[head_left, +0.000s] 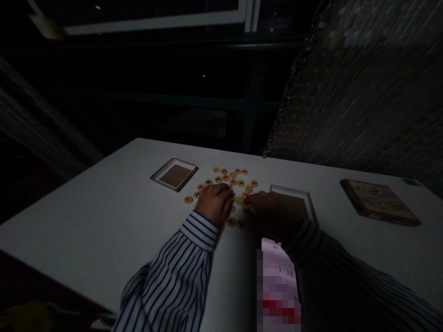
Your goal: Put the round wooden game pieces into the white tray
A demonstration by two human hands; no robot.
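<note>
Game pieces [241,183], round and marked in red or black, lie scattered between both grips and beyond the left one. The left grip [214,203] bends its fingers down over them; the right grip [272,207] has its fingertips at their right edge. I cannot tell whether either pinches a piece. Just beside the right grip sits an open tray [294,204]; nearer the body, a lit phone [277,258]. Beyond and left of the left grip is another tray [176,176]. Well right of the right grip, a printed box [380,198] rests on the white counter [86,216].
</note>
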